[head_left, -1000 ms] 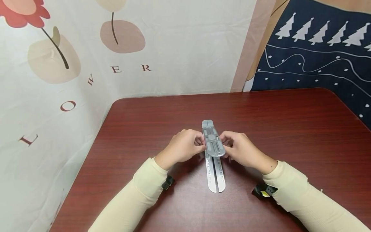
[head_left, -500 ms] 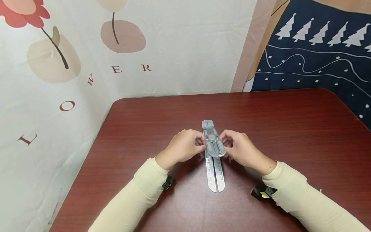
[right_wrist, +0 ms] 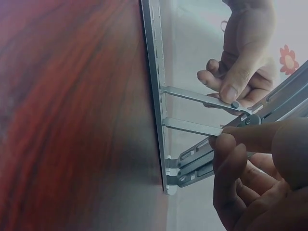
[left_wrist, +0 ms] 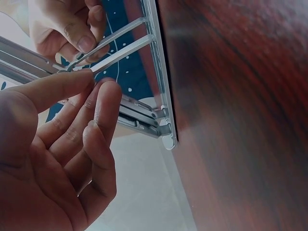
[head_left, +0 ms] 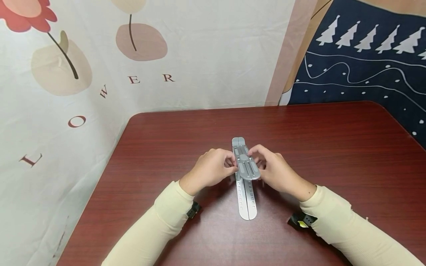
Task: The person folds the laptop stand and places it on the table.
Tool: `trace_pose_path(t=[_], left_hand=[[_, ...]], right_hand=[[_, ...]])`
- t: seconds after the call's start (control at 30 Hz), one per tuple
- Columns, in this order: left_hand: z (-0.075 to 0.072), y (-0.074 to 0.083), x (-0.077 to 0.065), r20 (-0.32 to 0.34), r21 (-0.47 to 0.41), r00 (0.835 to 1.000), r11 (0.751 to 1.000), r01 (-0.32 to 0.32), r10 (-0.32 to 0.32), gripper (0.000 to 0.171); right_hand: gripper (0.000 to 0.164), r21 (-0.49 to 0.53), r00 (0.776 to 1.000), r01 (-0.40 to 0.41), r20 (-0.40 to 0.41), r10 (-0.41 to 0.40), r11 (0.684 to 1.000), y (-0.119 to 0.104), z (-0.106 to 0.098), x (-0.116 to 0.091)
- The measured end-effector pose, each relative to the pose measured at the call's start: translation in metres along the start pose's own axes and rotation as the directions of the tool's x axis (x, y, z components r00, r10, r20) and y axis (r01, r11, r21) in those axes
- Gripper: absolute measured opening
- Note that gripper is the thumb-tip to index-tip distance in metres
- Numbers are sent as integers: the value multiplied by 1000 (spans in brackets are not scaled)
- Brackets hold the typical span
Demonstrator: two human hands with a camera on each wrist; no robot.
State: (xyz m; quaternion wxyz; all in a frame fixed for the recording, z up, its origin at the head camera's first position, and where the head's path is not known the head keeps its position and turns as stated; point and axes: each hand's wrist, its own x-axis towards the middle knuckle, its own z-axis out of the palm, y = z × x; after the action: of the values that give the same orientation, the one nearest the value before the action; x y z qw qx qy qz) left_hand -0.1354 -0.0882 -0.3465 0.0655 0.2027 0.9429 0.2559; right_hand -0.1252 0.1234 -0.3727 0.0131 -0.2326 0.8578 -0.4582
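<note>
A silver folding laptop stand [head_left: 244,168] stands on the table, its upper arms raised at a slant over two long perforated base rails [head_left: 247,205]. From the left side, my left hand [head_left: 214,166] pinches one thin support bar [left_wrist: 126,51] between thumb and index finger. My right hand [head_left: 276,170] pinches the other support bar [right_wrist: 192,127] from the opposite side, and its index finger lies by the edge of the upper part. Both bars run from the base rails to the raised arms. In the head view, the upper part hides the bars.
The stand rests on a reddish-brown wooden table [head_left: 159,147] with rounded far corners. Behind it hang a pale flower-printed cloth [head_left: 216,55] and a dark blue cloth [head_left: 359,70] with white trees. A dark strap device [head_left: 301,220] sits at the right wrist.
The two base rails have drawn together, and the dark gap between them has nearly vanished. My right index finger has shifted left against the upper part. The left hand stays almost still.
</note>
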Motion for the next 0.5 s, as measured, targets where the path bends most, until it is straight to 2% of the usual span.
trace_pose_path(t=[0.23, 0.5], left_hand=[[0, 1, 0, 1, 4, 1000, 1000, 1, -1, 9], [0, 3, 0, 7, -3, 1000, 1000, 8, -8, 7]], right_hand=[[40, -120, 997, 62, -39, -67, 991, 2, 1, 0], [38, -183, 993, 95, -55, -107, 978, 1, 1, -1]])
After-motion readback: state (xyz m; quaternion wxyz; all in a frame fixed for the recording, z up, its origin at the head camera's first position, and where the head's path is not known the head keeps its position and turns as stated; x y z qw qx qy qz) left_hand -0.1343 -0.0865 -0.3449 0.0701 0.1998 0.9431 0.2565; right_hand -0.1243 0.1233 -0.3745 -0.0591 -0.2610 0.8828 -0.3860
